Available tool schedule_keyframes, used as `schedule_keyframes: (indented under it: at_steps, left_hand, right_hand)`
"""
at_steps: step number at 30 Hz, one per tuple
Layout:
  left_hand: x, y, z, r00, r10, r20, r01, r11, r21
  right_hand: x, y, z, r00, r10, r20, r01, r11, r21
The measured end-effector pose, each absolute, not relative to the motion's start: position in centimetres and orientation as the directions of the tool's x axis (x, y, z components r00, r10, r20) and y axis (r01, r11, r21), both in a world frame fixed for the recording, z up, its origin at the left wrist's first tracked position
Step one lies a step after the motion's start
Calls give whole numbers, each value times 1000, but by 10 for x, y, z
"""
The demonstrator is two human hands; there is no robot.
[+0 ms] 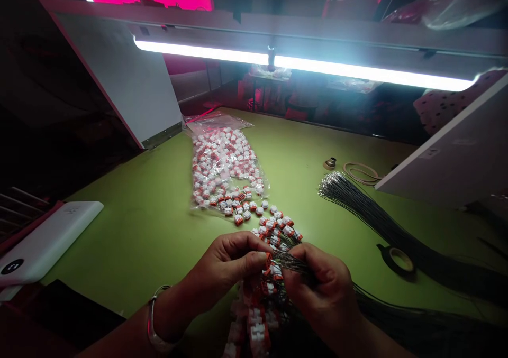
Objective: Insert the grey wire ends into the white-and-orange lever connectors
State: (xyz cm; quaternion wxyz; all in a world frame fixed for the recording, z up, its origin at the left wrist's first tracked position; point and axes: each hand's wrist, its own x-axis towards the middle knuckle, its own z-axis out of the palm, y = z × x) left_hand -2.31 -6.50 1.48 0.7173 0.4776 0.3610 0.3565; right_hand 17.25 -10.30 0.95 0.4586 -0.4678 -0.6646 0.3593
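Note:
My left hand (230, 265) is closed in a pinch on a small orange-and-white connector (269, 260) at the near middle of the green table (146, 215). My right hand (321, 289) is closed around thin dark wires (293, 265) that meet that connector. Below both hands hangs a cluster of connectors with wires attached (256, 315). Just beyond my fingers lie loose connectors (273, 223) spilled from a clear plastic bag of connectors (224, 165).
A long bundle of dark wires (377, 215) lies at the right, with a roll of black tape (400, 260) beside it. A white power bank (47, 239) rests at the left edge. White panels stand at both sides, under a bright tube lamp (301, 64).

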Motion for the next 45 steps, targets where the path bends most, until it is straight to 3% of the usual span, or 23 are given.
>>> schedule_keyframes:
  at_steps: [4, 8, 12, 18, 25, 32, 40, 45]
  left_hand:
    - [-25, -65, 14, 480, 854, -199, -118, 289, 950]
    - [-22, -67, 13, 496, 837, -230, -102, 319, 942]
    - [-18, -70, 13, 512, 825, -238, -84, 324, 942]
    - [-18, -72, 14, 502, 831, -240, -141, 352, 925]
    - [-18, -75, 15, 515, 830, -214, -109, 311, 944]
    - [-15, -74, 12, 480, 845, -234, -175, 354, 919]
    - [-14, -76, 15, 486, 851, -197, -160, 309, 937]
    - [-15, -76, 18, 488, 854, -181, -132, 277, 952]
  right_hand:
    - [172, -103, 13, -149, 903, 402, 363, 428, -828]
    - [169, -106, 15, -161, 890, 427, 369, 456, -810]
    - [169, -107, 12, -173, 897, 408, 374, 443, -815]
    - [173, -104, 12, -246, 942, 228, 267, 292, -918]
    - [172, -106, 14, -264, 908, 326, 282, 396, -874]
    - [173, -105, 12, -265, 931, 252, 267, 322, -908]
    - [171, -107, 8, -267, 916, 299, 286, 372, -883]
    - [173, -106, 9, -246, 933, 263, 222, 318, -922]
